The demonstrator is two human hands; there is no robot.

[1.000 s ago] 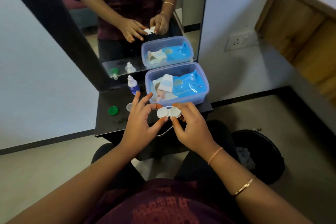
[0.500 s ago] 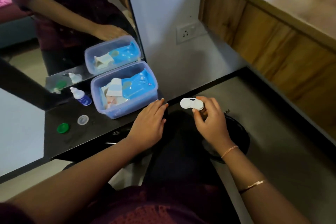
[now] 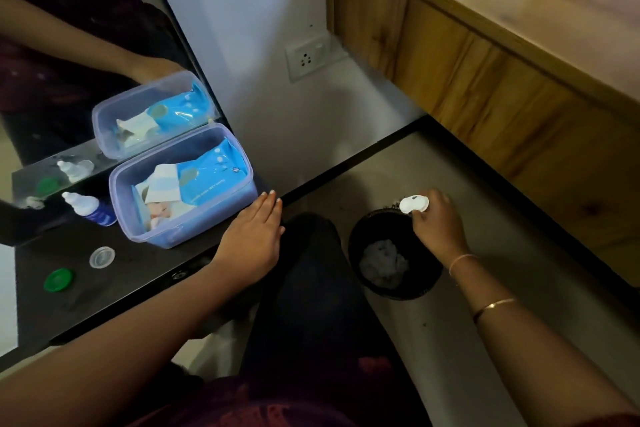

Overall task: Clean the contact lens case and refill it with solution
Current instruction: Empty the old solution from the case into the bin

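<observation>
The right hand (image 3: 437, 225) holds a white contact lens case (image 3: 414, 204) pinched in its fingertips (image 3: 420, 215), its grip closed on the near end of the case so that the far end juts out free. The case hangs in the air over the far rim of a round black waste bin (image 3: 394, 255) that stands on the floor and has crumpled white tissue in it. The case is tilted, with a dark spot showing on the face turned to the camera; whether a well is open there is too blurred to tell.

The case looks like light, stiff moulded plastic, likely smooth and slippery if wet. It is probably safest held by its narrow middle bridge or flat edges, since a pinch at one end could let it twist loose and fall into the bin.

The left hand (image 3: 254, 236) lies flat and open, holding nothing, palm down on the edge of the black tabletop (image 3: 104, 291). Just beside it stands a clear blue plastic box (image 3: 180, 184) holding a blue wipes packet. Beyond the box stands a small solution bottle (image 3: 90, 208), uncapped. A clear cap (image 3: 101, 257) and a green cap (image 3: 59, 279) lie nearer on the tabletop, well apart from the case.
</observation>
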